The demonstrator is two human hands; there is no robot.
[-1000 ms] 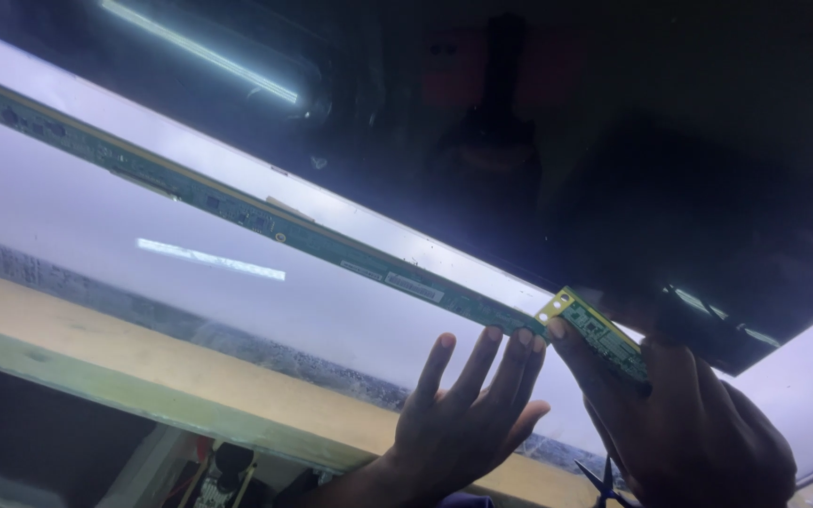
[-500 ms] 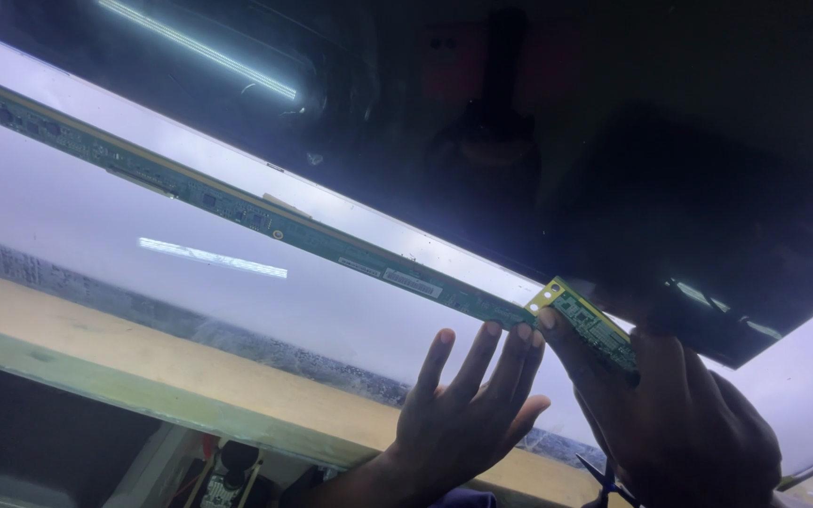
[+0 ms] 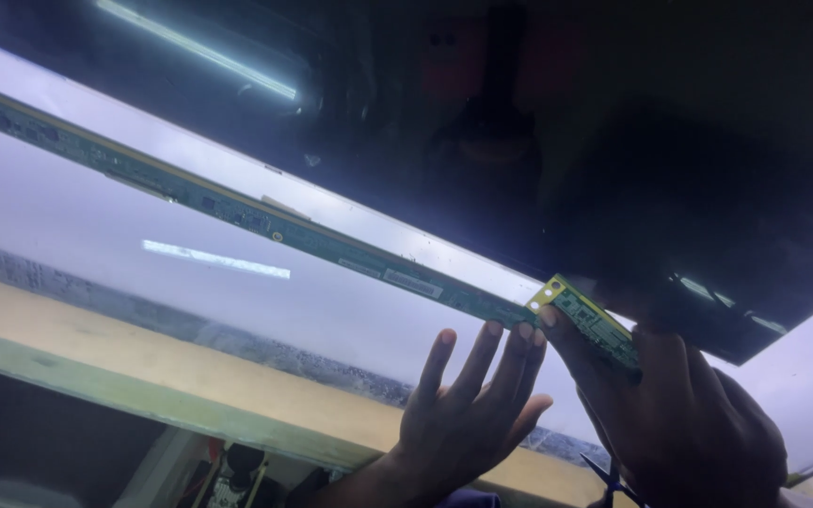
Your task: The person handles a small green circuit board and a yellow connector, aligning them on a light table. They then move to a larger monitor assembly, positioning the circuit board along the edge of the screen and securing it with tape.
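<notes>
A large dark glossy display panel lies tilted across the view. Along its near edge runs a long narrow green circuit strip, ending in a short green board piece with a yellow corner. My left hand rests flat, fingers spread, on the pale sheet just below the strip, fingertips touching the strip's right end. My right hand pinches the short green board piece between thumb and fingers at the panel's edge.
A wooden bench edge runs under the pale sheet. Below it, at the bottom, dark clutter and a small tool show. A blue-handled tool peeks out under my right hand. Ceiling lights reflect in the panel.
The view has shifted slightly; both hands stay at the strip's right end, with my right hand's grip on the short board piece nudged a little up and left.
</notes>
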